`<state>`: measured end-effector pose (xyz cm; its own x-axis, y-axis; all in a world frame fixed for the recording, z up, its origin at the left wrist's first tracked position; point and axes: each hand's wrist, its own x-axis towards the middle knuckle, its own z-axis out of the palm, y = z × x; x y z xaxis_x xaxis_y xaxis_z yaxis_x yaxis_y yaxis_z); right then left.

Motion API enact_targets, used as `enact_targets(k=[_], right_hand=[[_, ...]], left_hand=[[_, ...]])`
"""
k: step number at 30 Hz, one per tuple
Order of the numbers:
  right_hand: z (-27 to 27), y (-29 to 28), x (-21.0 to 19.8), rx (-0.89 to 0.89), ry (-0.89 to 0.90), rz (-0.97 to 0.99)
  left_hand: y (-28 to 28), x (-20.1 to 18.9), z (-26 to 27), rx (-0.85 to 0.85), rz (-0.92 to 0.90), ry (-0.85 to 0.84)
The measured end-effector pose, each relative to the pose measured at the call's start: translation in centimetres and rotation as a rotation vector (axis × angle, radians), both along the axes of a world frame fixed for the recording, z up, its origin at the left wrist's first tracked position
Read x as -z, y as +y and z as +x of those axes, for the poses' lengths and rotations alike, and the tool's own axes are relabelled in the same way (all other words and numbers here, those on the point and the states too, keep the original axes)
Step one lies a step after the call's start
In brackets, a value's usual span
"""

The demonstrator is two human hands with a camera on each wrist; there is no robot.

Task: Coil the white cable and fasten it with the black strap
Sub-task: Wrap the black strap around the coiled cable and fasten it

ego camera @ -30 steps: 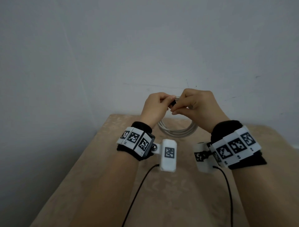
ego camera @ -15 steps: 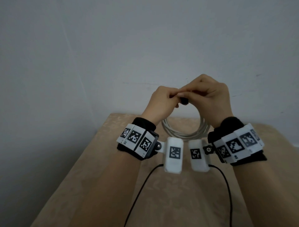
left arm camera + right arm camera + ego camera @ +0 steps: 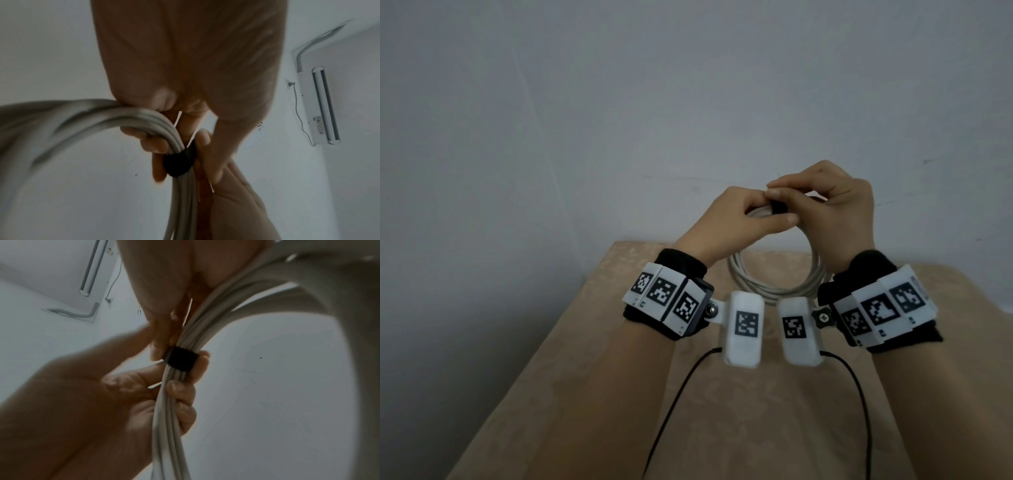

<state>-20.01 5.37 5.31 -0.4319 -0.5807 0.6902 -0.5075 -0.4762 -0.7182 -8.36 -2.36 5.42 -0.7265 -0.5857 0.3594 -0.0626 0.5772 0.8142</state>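
Observation:
The white cable (image 3: 774,289) hangs as a coil of several loops above the table, held up near the wall. A black strap (image 3: 779,207) is wrapped round the loops at the top of the coil. My left hand (image 3: 763,216) grips the bundled cable (image 3: 102,116) just beside the strap (image 3: 176,165), fingers curled round the loops. My right hand (image 3: 791,202) pinches the strap (image 3: 180,359) from both sides with its fingertips (image 3: 158,352). The strap's free end is hidden by fingers.
A beige patterned table (image 3: 722,411) lies under the hands and meets a grey wall at the back. Two thin black wires (image 3: 674,394) trail from the wrist cameras toward me. A wall air conditioner (image 3: 320,105) shows in the wrist views.
Both hands have lifted the coil slightly and more of the loop hangs in view. The right hand's fingers have slid left over the strap, and the right wrist has swung inward.

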Motion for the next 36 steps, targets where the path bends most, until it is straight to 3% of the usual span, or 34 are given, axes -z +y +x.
enact_targets(k=[8, 15, 20, 23, 26, 32, 36], right_hand=[[-0.6, -0.3, 0.1, -0.165, -0.271, 0.130], [-1.7, -0.2, 0.1, -0.279, -0.498, 0.322], [-1.7, -0.6, 0.0, -0.295, -0.552, 0.393], [-1.6, -0.5, -0.2, -0.237, -0.525, 0.552], [-1.4, -0.3, -0.3, -0.352, -0.565, 0.685], [-1.7, 0.3, -0.6, -0.510, -0.752, 0.675], [-1.8, 0.2, -0.6, -0.515, -0.789, 0.675]], left_hand=[[-0.2, 0.2, 0.0, -0.154, -0.165, -0.010], [0.6, 0.1, -0.2, -0.141, -0.226, -0.014], [0.5, 0.0, -0.1, -0.120, -0.256, 0.041], [0.6, -0.1, -0.1, -0.105, -0.287, 0.076], [0.4, -0.3, 0.2, -0.090, -0.315, 0.085], [0.5, -0.2, 0.4, -0.065, -0.310, 0.097], [0.3, 0.0, 0.6, -0.081, -0.221, 0.103]])
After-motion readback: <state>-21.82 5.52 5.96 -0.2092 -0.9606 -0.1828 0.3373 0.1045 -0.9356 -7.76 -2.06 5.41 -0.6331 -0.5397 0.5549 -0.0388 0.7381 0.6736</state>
